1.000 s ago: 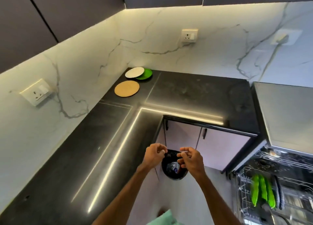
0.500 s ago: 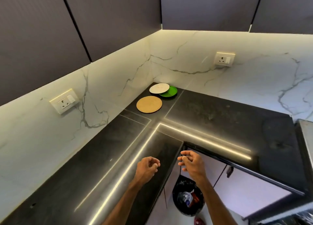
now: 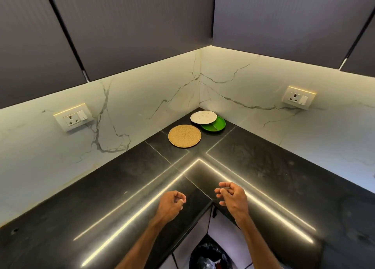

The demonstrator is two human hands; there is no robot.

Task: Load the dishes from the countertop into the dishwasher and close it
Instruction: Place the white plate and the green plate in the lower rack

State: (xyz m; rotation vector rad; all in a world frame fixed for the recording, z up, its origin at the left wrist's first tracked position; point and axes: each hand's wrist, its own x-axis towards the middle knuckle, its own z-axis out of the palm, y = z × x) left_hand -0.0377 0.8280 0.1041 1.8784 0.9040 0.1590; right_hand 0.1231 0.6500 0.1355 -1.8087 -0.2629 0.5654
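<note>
Three round dishes are seen in the far corner of the black countertop (image 3: 101, 197): a tan speckled plate (image 3: 184, 136) lying flat, and just beyond it a white plate (image 3: 203, 117) whose edge is laid over a green divided plate (image 3: 216, 125). All three are well apart from both hands, and the dishwasher is not in view.

The left hand (image 3: 171, 204) is held loosely curled above the counter's inner corner, with nothing seen in it. The right hand (image 3: 233, 197) is held beside it with its fingers half bent. A thin dark sliver is seen at the fingertips, and whether anything is pinched there cannot be told.

Trouble is judged most likely at the overlapped pair. If the green plate is drawn out first, the white one may be tipped off and sent sliding. The tan plate offers no raised rim that can be seen, so it may be pushed along rather than lifted.

The corner is closed on two sides by the marble backsplash (image 3: 142, 98), so the plates are best drawn toward the near side, where bare counter is left. Beyond the front edge only a bin lined with a black bag (image 3: 211, 256) is seen below, so a plate let slip there would probably fall.
</note>
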